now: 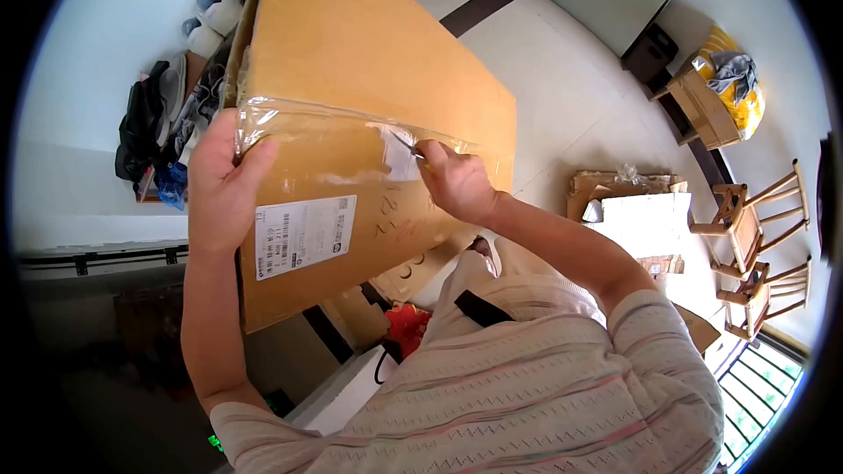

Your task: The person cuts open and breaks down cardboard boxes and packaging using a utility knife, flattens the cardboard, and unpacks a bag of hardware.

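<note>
A large brown cardboard box (pixel 378 44) is held up on edge in front of me. My left hand (pixel 226 171) grips its left edge, thumb on the front face and fingers behind. My right hand (pixel 458 183) is closed around a small cutting tool with a thin pointed metal blade (pixel 406 143); its handle is mostly hidden in my fist. The blade's tip lies at a torn white paper patch (pixel 399 156) beneath the clear tape (pixel 307 114) that runs along the box. A printed shipping label (pixel 305 237) is stuck on the lower left of the same face.
Shoes (pixel 162 96) fill a rack at the left wall. Flattened cardboard (pixel 645 219) lies on the floor to the right, near wooden chairs (pixel 742 233). Farther back stands a carton (pixel 702 105) with a yellow bag. A white box (pixel 342 395) and a red item (pixel 407 327) are beside my legs.
</note>
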Available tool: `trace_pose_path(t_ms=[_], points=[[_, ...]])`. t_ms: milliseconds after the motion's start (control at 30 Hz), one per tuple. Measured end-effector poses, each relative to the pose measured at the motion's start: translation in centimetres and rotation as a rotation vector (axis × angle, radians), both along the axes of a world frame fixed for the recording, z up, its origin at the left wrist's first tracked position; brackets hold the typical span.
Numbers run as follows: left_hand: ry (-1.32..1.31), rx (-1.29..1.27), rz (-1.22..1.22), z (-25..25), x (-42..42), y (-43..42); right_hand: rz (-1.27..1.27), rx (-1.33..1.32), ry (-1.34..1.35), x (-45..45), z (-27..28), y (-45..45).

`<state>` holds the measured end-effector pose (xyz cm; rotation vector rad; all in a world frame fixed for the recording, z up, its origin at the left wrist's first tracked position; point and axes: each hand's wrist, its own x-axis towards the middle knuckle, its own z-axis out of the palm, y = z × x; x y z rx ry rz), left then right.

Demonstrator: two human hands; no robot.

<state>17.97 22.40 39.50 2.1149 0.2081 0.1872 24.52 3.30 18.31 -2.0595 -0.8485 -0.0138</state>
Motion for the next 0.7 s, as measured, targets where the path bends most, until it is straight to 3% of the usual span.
trace_pose_path(t_ms=[133,400,500,700], points=[[0.020,-0.027,-0.043,-0.4,0.2,-0.5,-0.027,0.015,-0.156,1.1,-0.2,1.1],[0.121,0.015,-0.092,-0.9,0.3,-0.1,-0.015,0.034,-0.146,-0.7,-1.9,0.6],[0.047,-0.096,-0.064,-1.4,0.5,-0.8,0.002,0.022,-0.125,-1.4,-2.0,0.3],[0.047,0.112,-0.094,-1.5,0.6,-0.6,-0.054,-0.088,-0.085,-0.8,-3.0,0.4]])
